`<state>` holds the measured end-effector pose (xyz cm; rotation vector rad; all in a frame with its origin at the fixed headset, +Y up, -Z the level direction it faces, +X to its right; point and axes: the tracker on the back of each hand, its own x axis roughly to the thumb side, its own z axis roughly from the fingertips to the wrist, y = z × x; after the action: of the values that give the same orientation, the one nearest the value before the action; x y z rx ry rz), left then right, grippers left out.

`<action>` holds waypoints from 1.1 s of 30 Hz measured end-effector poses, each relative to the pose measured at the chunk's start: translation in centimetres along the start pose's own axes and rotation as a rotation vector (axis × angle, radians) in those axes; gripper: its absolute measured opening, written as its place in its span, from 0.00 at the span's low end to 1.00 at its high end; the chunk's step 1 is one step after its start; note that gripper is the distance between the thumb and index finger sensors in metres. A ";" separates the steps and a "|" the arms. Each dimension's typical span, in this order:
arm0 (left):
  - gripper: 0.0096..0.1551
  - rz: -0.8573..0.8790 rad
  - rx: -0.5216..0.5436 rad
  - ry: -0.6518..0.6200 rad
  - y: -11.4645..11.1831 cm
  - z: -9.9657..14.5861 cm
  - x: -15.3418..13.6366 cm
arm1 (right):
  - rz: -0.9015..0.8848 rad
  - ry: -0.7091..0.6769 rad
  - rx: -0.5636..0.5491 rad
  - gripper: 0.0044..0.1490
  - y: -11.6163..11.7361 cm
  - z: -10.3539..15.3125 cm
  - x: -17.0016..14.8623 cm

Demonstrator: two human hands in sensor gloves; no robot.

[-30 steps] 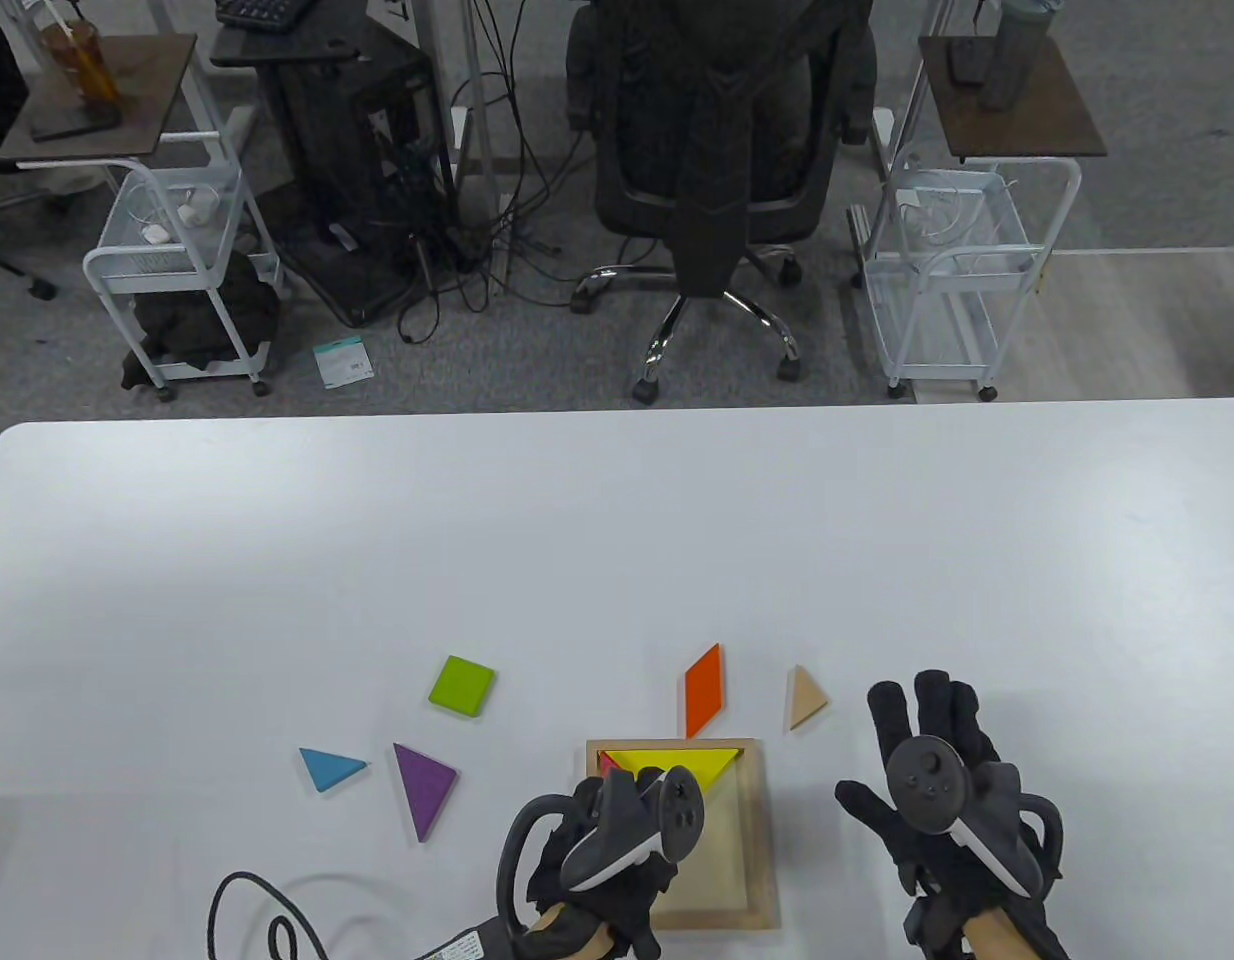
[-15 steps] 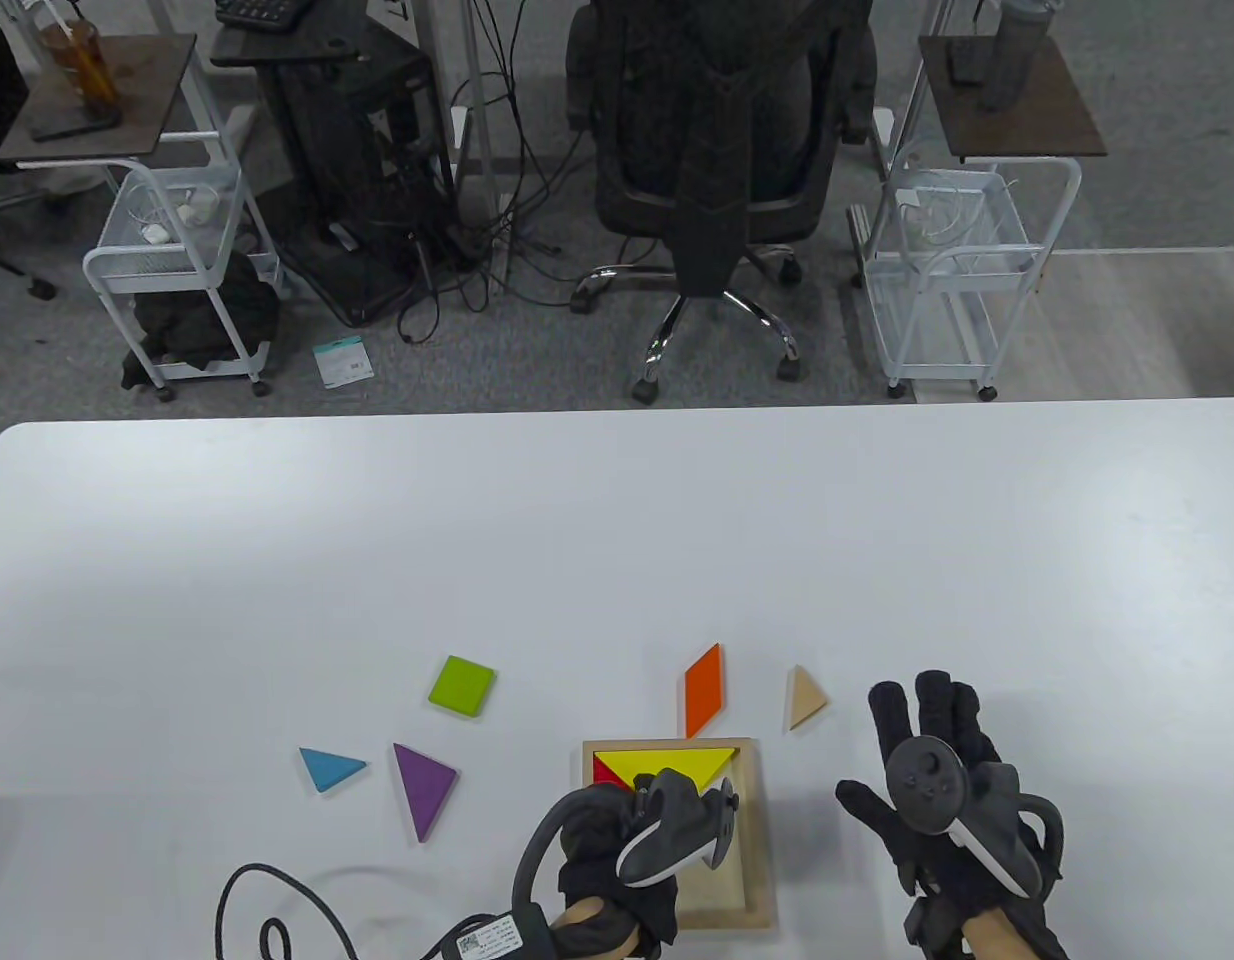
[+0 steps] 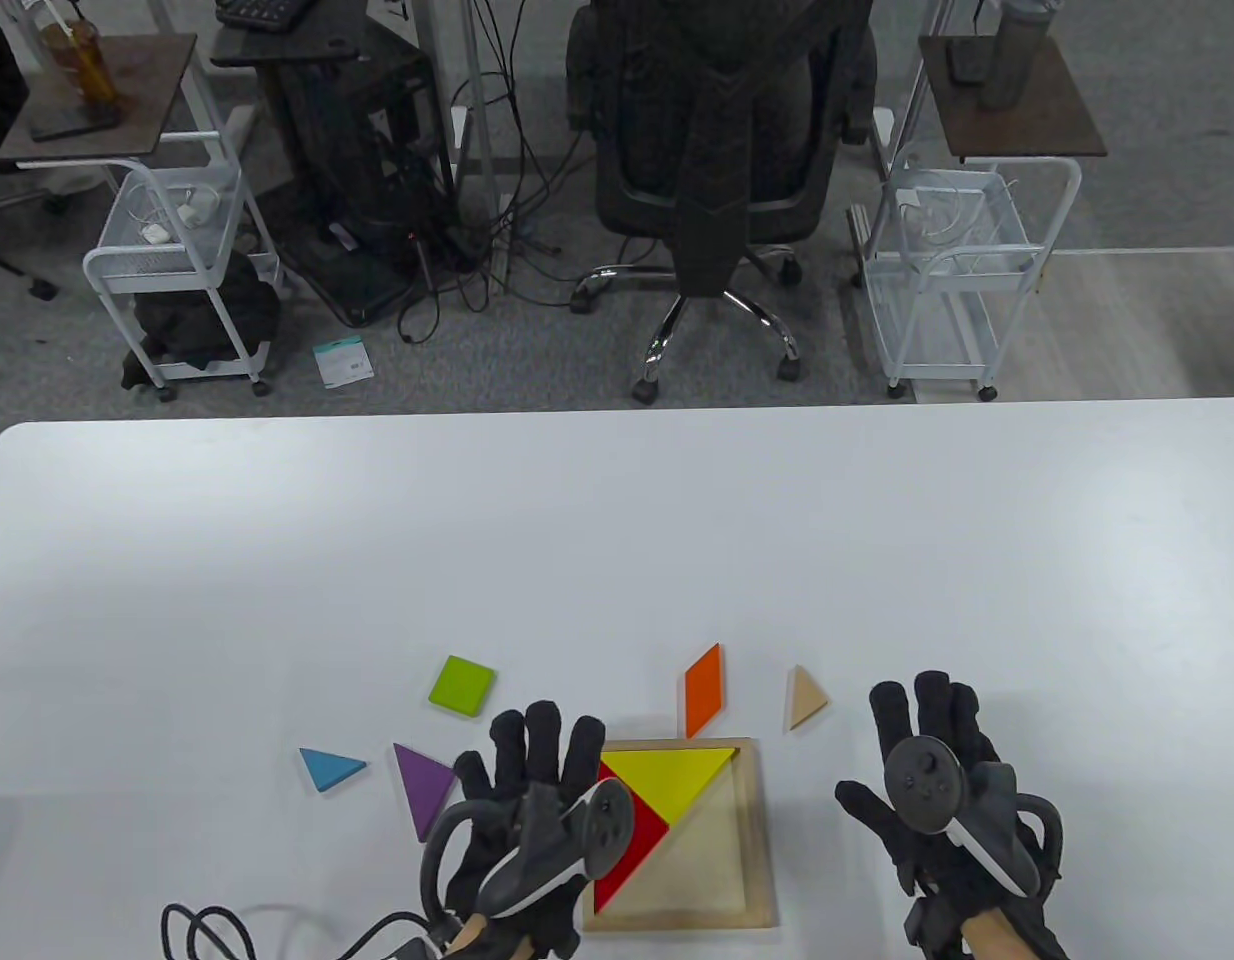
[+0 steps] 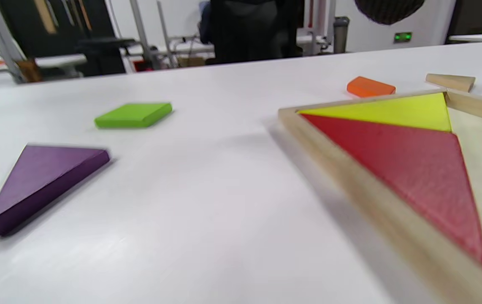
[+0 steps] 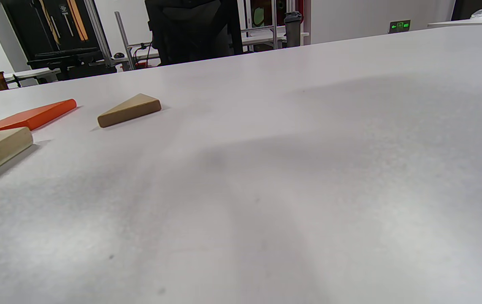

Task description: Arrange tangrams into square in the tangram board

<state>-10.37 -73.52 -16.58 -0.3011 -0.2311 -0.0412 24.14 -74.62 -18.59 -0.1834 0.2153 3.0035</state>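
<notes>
Beside the tangram board [image 3: 762, 830], the left hand [image 3: 522, 800] is spread flat, holding nothing, near the purple triangle [image 3: 422, 785]. Take that triangle next; seat it flush against the red triangle [image 3: 632, 850]. Right hand [image 3: 937, 790] rests spread on the counter [image 3: 617, 540].

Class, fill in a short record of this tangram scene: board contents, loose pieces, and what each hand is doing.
board: tangram board holds yellow triangle and red triangle, meeting edge to edge
loose pieces: green square, blue triangle, purple triangle, orange parallelogram, tan triangle
left hand: fingers spread, holding nothing, beside the board
right hand: fingers spread, holding nothing
</notes>
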 end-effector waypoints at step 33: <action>0.47 0.141 0.045 0.020 -3.1 1.6 -6.4 | 0.107 0.378 0.040 0.50 -1.4 -7.4 7.1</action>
<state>-17.12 -75.94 -15.72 -0.2714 -0.1901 0.1002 18.12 -73.52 -27.01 -0.7589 0.3291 3.0385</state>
